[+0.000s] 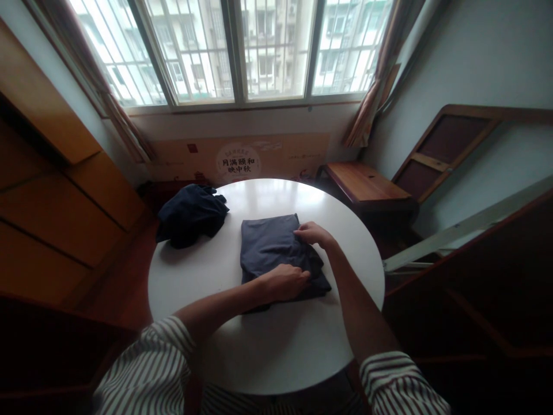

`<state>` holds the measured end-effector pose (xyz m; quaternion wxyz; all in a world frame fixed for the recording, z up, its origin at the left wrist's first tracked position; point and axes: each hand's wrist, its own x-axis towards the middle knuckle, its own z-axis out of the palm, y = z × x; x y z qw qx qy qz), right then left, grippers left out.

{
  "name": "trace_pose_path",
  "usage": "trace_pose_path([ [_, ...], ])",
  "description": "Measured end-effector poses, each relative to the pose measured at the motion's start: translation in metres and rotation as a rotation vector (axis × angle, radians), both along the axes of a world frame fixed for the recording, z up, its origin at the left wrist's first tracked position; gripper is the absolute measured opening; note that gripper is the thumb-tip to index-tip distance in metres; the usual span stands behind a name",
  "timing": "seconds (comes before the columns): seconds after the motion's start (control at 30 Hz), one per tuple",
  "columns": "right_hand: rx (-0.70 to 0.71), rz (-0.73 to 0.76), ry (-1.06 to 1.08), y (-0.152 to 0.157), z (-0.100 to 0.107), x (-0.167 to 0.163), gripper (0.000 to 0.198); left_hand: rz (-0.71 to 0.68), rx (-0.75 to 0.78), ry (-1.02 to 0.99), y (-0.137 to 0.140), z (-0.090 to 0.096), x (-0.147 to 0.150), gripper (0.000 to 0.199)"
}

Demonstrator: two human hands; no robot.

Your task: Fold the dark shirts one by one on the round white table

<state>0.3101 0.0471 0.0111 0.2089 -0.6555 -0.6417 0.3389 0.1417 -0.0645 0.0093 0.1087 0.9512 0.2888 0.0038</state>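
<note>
A dark grey garment (270, 239), folded into a rough rectangle, lies flat on the white round table (190, 288). Its near right corner spreads out in loose, uneven layers. My left hand (287, 281) reaches across the near part of the cloth, with its fingers closed on the fabric toward the right side. At the far right edge, my right hand (314, 233) pinches the garment between thumb and fingers. Which kind of garment it is, I cannot tell from the folded shape.
A crumpled dark navy cloth (190, 213) sits at the table's far left edge, partly overhanging it. Beyond the table on the right stands a wooden chair (367, 181). Wooden cabinets (64, 202) line the left, and a barred window (272, 52) is ahead.
</note>
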Motion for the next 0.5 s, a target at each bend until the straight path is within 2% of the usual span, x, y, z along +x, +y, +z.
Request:
trace_pose_path([
  [0.1, 0.132, -0.052, -0.053, 0.004, -0.002, 0.003, 0.022, -0.007, 0.018, -0.041, -0.001, 0.008, 0.000, 0.024],
  [0.23, 0.333, -0.094, -0.132, 0.012, -0.010, 0.001, 0.039, 0.013, 0.103, -0.100, -0.004, 0.014, 0.000, 0.023],
  [0.33, 0.379, -0.049, -0.182, 0.018, -0.020, -0.002, 0.044, 0.003, 0.137, -0.120, -0.006, 0.014, 0.000, 0.023],
  [0.5, 0.415, -0.012, -0.263, 0.023, -0.036, -0.004, 0.035, -0.019, 0.126, -0.113, -0.011, 0.015, 0.001, 0.022],
])
